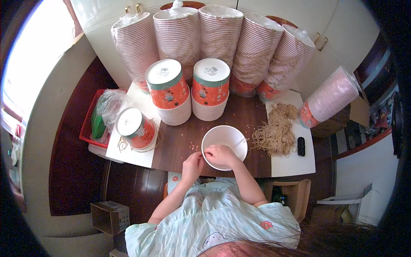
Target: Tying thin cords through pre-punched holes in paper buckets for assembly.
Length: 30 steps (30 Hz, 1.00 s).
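In front of me on the table stands a paper bucket point(227, 133), its white inside facing up. My left hand point(193, 166) is closed at the outer left side of its rim. Reaching over the near rim, my right hand point(219, 155) is closed just inside the left wall. The two hands' fingertips nearly meet across the rim; what they pinch is hidden. A short piece of light cord point(242, 141) shows at the bucket's right rim. Right of it lies a tangled heap of beige cord point(277, 130).
Upside-down stacks of orange buckets point(168, 92) stand behind, backed by tall wrapped stacks point(220, 36). An overturned bucket point(129, 122) sits at left, with cord around its base. A red basket point(89, 122) is beyond it. A black object point(301, 146) lies at right.
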Available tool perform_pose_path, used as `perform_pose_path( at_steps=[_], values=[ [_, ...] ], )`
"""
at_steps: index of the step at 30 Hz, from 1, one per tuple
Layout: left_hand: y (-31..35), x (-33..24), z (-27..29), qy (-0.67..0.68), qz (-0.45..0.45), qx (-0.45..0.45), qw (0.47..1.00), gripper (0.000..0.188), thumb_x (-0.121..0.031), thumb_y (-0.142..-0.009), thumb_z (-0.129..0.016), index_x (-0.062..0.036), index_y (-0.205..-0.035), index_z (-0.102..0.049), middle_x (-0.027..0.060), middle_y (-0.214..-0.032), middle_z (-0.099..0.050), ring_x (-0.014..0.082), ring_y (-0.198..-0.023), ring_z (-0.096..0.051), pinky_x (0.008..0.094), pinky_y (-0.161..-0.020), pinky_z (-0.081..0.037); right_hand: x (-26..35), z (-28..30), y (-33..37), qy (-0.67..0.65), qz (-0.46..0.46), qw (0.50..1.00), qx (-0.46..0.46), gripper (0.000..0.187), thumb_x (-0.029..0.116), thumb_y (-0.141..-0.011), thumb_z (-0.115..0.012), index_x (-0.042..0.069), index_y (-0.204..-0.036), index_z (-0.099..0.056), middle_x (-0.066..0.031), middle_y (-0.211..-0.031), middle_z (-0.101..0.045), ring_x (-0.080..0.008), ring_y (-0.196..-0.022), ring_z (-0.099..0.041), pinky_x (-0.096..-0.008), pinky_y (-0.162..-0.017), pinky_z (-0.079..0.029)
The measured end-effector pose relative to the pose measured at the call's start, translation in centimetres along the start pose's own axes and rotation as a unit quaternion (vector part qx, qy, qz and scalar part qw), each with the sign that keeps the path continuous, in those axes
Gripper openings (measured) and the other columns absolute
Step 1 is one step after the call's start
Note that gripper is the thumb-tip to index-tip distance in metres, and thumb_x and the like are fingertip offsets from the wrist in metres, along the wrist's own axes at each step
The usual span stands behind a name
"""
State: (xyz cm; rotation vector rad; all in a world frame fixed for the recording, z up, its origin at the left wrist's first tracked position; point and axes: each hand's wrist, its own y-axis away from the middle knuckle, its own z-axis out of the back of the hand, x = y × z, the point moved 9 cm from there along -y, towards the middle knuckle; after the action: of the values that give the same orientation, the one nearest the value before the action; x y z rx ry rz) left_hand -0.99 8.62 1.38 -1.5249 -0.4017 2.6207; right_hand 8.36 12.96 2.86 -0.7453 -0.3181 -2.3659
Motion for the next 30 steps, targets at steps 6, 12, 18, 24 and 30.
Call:
perform_pose_path(
  at_steps=[6, 12, 18, 24, 30],
  values=[
    [-0.7, -0.9, 0.0, -0.09, -0.048, 0.005, 0.995, 0.011, -0.006, -0.076, -0.056, -0.0014, -0.085, -0.057, 0.0152, -0.074, -0.058, 0.0259, -0.064, -0.059, 0.0315, -0.057, -0.047, -0.4, -0.2, 0.0, 0.006, 0.0, 1.0, 0.004, 0.021, 0.022, -0.077, -0.046, 0.007, -0.083, -0.06, -0.0108, -0.082, -0.059, -0.029, -0.077, -0.057, -0.039, -0.068, -0.045],
    [-0.5, 4.2, 0.3, 0.106, 0.13, 0.013, 0.986, 0.006, -0.001, -0.074, -0.05, 0.0008, -0.077, -0.055, 0.0079, -0.077, -0.061, 0.0143, -0.068, -0.058, 0.0251, -0.059, -0.045, -1.8, 0.5, 0.5, -0.006, -0.069, 0.997, 0.024, 0.02, 0.024, -0.077, -0.05, 0.01, -0.088, -0.059, -0.0088, -0.082, -0.061, -0.0264, -0.075, -0.059, -0.0371, -0.065, -0.046],
    [-1.5, 3.8, 0.6, 0.586, 0.215, 0.056, 0.779, 0.009, 0.002, -0.069, -0.042, -0.0041, -0.071, -0.048, 0.0125, -0.091, -0.059, 0.0239, -0.088, -0.055, 0.0338, -0.087, -0.037, -2.3, 1.6, 1.0, -0.022, -0.054, 0.998, -0.005, 0.02, 0.022, -0.075, -0.056, 0.011, -0.092, -0.057, -0.0075, -0.077, -0.061, -0.0229, -0.071, -0.059, -0.0346, -0.063, -0.046],
    [-3.0, -0.1, 1.5, 0.644, 0.196, 0.134, 0.727, 0.005, -0.002, -0.082, -0.045, -0.0038, -0.082, -0.05, 0.0064, -0.085, -0.057, 0.0151, -0.08, -0.056, 0.0254, -0.074, -0.043, -1.3, 3.3, 1.1, -0.099, -0.038, 0.994, -0.035, 0.021, 0.019, -0.075, -0.056, 0.009, -0.093, -0.05, -0.0093, -0.076, -0.06, -0.0256, -0.071, -0.06, -0.0365, -0.064, -0.046],
    [-4.3, -1.0, -0.7, 0.387, 0.163, 0.179, 0.89, 0.016, -0.003, -0.081, -0.054, -0.0012, -0.097, -0.053, 0.0006, -0.086, -0.056, 0.0061, -0.077, -0.052, 0.0186, -0.068, -0.042, 0.5, 5.4, 1.4, -0.242, 0.045, 0.965, -0.096, 0.014, 0.007, -0.077, -0.052, 0.005, -0.09, -0.049, -0.0096, -0.079, -0.057, -0.0232, -0.07, -0.058, -0.0331, -0.065, -0.046]
  ],
)
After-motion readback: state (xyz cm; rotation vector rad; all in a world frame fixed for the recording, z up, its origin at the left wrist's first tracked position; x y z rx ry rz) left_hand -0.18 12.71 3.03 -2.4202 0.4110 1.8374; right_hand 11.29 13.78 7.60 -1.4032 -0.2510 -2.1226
